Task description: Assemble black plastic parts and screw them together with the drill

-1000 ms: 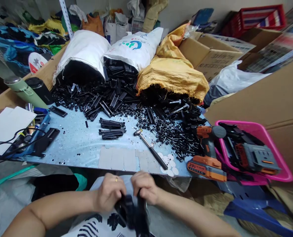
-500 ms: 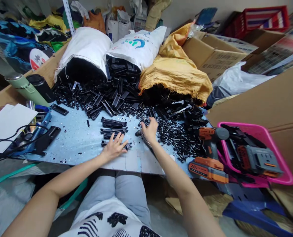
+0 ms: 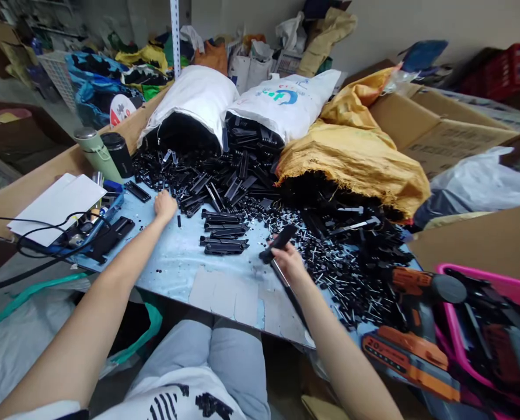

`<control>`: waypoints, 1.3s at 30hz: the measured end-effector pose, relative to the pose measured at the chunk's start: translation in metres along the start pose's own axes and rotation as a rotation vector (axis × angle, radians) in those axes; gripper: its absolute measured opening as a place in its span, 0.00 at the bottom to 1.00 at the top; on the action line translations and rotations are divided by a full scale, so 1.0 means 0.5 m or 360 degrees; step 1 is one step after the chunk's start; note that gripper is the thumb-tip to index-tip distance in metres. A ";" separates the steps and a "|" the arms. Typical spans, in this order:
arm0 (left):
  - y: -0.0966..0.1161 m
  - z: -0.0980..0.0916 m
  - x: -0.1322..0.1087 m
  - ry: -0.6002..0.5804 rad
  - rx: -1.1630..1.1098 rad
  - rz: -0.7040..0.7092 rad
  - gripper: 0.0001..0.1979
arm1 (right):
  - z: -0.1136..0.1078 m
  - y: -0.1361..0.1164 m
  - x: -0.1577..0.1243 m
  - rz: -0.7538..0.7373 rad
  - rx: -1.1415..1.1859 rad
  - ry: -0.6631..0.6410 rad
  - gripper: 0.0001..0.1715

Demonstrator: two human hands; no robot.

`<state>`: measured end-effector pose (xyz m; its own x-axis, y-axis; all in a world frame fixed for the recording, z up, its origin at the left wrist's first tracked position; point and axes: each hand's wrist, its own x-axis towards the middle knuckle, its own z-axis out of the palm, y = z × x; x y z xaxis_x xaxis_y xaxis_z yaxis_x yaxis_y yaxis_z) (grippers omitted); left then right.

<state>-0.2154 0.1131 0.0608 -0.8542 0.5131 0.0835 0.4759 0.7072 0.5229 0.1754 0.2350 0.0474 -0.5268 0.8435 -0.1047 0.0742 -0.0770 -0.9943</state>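
My right hand [image 3: 291,261] grips a long black plastic part [image 3: 279,242], held tilted just above the table's front half. Beneath that hand lies a long dark bar with a shiny edge [image 3: 281,279], pointing toward the table's edge. Over at the left, my left hand [image 3: 166,205] reaches into the near edge of the heap of small black parts [image 3: 154,169]. Its fingers look closed, and whatever is between them is hidden. In the middle, several long black parts [image 3: 224,232] lie stacked in rows on the blue table [image 3: 167,256].
Open white sacks [image 3: 194,90] and a yellow sack [image 3: 351,154] spill black parts at the back. Screws [image 3: 330,286] are scattered on the right, beside an orange cordless drill [image 3: 411,350] and a pink basket [image 3: 454,338]. A green flask [image 3: 97,154] and a tool tray [image 3: 115,204] stand left.
My left hand has left the stacked parts and moved to the small-parts heap at back left. My right hand has picked up a long black part. The view has turned rightward.
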 end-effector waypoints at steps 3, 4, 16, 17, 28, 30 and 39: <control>-0.008 -0.015 0.063 -0.0026 -0.0036 -0.0098 0.13 | 0.098 0.031 -0.090 0.0109 0.0222 -0.0263 0.29; -0.006 -0.018 0.075 -0.0038 -0.0047 -0.0116 0.14 | 0.122 0.043 -0.114 0.0093 0.0235 -0.0304 0.29; -0.155 -0.069 -0.180 -0.0333 0.0649 0.0230 0.21 | 0.013 0.063 -0.234 -0.0620 -0.1281 -0.0517 0.16; -0.155 -0.063 -0.208 -0.0279 0.0659 0.0279 0.25 | 0.028 0.061 -0.235 -0.0653 -0.1385 -0.0511 0.20; -0.019 -0.051 -0.360 -0.0481 -0.0200 0.0692 0.17 | 0.131 0.021 -0.218 -0.0055 -0.0347 -0.0297 0.28; 0.020 -0.056 -0.419 -0.0637 -0.0430 0.0790 0.16 | 0.150 0.010 -0.214 0.0158 0.0046 -0.0264 0.31; 0.086 -0.032 -0.516 -0.0623 -0.0864 0.0948 0.18 | 0.161 -0.010 -0.221 -0.0057 0.0028 -0.0387 0.35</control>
<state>0.0221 0.0033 0.0752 -0.3171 0.9211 0.2260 0.5684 -0.0061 0.8227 0.1652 0.0995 0.0622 -0.7173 0.6933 -0.0692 0.0381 -0.0601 -0.9975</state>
